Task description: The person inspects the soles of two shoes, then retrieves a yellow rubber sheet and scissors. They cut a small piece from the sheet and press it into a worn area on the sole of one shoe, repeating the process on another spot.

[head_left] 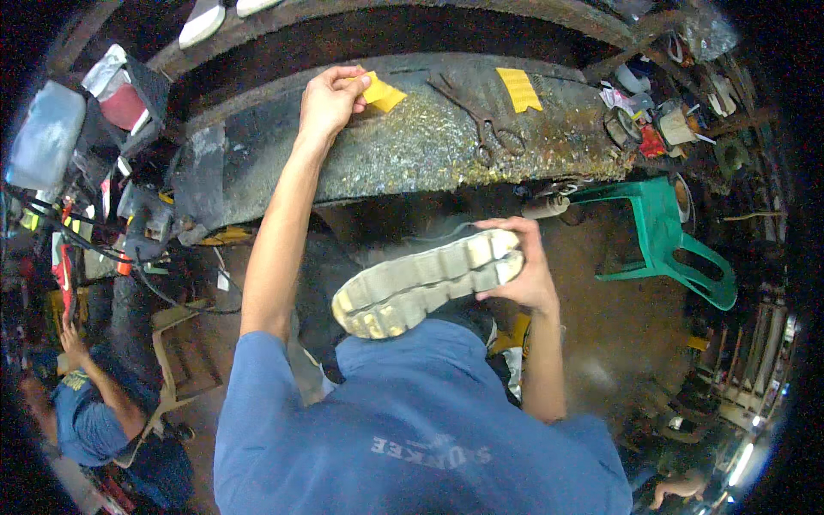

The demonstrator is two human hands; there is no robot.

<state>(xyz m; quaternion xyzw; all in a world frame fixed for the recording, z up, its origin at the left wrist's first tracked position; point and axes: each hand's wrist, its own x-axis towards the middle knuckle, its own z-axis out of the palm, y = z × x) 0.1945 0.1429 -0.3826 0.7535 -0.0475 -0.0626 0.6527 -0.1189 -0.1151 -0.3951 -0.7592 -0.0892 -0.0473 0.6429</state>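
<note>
At the far bench, my left hand pinches a small yellow sheet piece between thumb and fingers. The piece lies low at the worn bench top; whether it touches cannot be told. My right hand is wrapped round one end of a shoe, held over my lap. Its pale, segmented sole faces up, with worn yellowish patches at the left end. The shoe's upper is mostly hidden beneath. Rusty scissors rest on the bench right of the left hand, and another yellow piece lies beyond them.
A green plastic stool lies tipped at the right. Tins and small containers crowd the bench's right end. Bins, cables and a clear plastic container fill the left side. Another person works at the lower left, one hand at a red shoe.
</note>
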